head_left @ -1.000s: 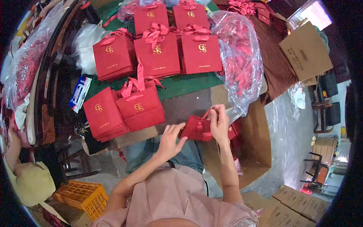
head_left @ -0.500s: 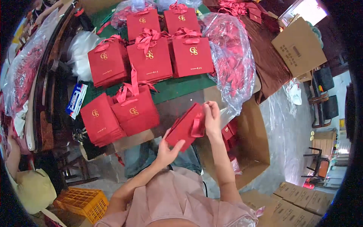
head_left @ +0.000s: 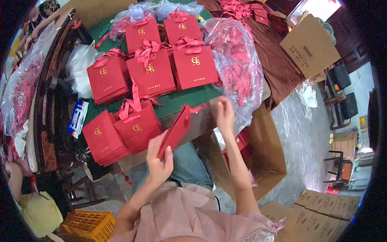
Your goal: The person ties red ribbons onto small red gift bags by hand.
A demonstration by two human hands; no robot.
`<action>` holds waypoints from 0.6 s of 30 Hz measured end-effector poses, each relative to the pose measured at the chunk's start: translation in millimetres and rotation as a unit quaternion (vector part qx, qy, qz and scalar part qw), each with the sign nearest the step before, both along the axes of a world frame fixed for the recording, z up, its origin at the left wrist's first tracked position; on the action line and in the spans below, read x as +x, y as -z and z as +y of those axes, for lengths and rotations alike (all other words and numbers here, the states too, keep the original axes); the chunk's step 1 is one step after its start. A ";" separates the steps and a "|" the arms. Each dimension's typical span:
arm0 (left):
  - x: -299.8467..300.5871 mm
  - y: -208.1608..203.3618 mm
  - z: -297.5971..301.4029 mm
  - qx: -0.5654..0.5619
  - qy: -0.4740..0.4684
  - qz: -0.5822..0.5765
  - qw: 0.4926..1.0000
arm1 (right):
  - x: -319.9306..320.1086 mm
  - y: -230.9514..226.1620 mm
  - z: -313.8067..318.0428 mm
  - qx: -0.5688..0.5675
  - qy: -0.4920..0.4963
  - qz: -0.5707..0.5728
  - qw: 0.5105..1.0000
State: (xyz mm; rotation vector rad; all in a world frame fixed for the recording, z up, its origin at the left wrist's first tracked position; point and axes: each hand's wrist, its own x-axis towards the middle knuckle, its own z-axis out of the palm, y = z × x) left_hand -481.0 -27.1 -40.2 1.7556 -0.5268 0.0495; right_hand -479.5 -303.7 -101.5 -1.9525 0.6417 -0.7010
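Note:
My left hand [head_left: 159, 161] grips a red paper gift bag [head_left: 178, 128] near its lower end. The bag is turned almost edge-on, its ribbon handle pointing away to the right. To the right of it, my right hand [head_left: 225, 117] is off the bag, fingers apart and holding nothing. Just left of the held bag, two stacks of red gift bags [head_left: 139, 128] lie side by side at the near table edge. Farther back are several more stacks of bags [head_left: 151, 78] with ribbon handles and gold emblems.
A clear plastic sack [head_left: 238, 60] of red ribboned bags lies at the table's right. Below it stands an open cardboard box [head_left: 269, 161] with red bags inside. A blue-white packet [head_left: 78, 119] lies at left. An orange crate [head_left: 88, 224] and stacked cartons [head_left: 318, 213] stand below.
My right hand has let go of the bag and come away from it. My left hand has moved left, turning the bag from its broad face to nearly edge-on.

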 end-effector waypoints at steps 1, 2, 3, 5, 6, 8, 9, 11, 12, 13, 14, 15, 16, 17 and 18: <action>7.8 -8.8 -3.7 0.048 0.003 -0.089 0.995 | -3.6 -0.8 -8.5 -0.160 0.028 0.014 0.987; 13.7 -13.9 -6.8 0.096 0.005 -0.176 0.980 | -5.6 -7.0 -12.4 -0.164 0.037 0.057 0.984; 15.4 -12.4 -11.2 0.116 0.018 -0.215 0.969 | -3.7 0.3 -22.0 -0.174 0.055 0.074 0.980; 11.1 -5.0 -22.6 0.180 0.064 -0.223 0.956 | -3.2 7.6 -39.2 -0.294 0.101 0.098 0.945; 8.7 5.9 -27.6 0.203 0.082 -0.234 0.947 | -0.5 11.6 -46.2 -0.294 0.101 0.098 0.945; 2.3 20.4 -39.4 0.260 0.108 -0.261 0.924 | 5.3 18.9 -62.3 -0.241 0.106 0.136 0.955; -0.7 28.4 -42.4 0.276 0.124 -0.266 0.915 | 9.5 19.2 -65.8 -0.286 0.120 0.079 0.948; -5.3 41.8 -44.0 0.293 0.142 -0.249 0.912 | 21.4 2.6 -63.7 -0.239 0.127 0.095 0.958; -6.9 47.0 -44.4 0.306 0.151 -0.246 0.907 | 27.9 -3.5 -63.5 -0.193 0.137 0.112 0.965; -8.5 50.7 -46.2 0.305 0.153 -0.247 0.907 | 35.9 -3.1 -65.3 -0.315 0.192 0.084 0.926; -10.0 53.9 -47.8 0.325 0.158 -0.234 0.903 | 35.0 -5.8 -71.0 -0.251 0.159 0.157 0.942; -11.4 56.8 -49.0 0.344 0.164 -0.221 0.898 | 32.9 -7.8 -75.3 -0.185 0.126 0.227 0.948; -10.4 57.2 -48.0 0.352 0.162 -0.224 0.894 | 33.8 -6.7 -72.3 -0.192 0.111 0.149 0.964; -9.9 57.4 -48.4 0.352 0.162 -0.224 0.894 | 33.9 -5.8 -69.5 -0.192 0.111 0.149 0.964; -9.4 57.2 -48.9 0.354 0.163 -0.211 0.896 | 33.2 -5.1 -67.0 -0.192 0.112 0.144 0.964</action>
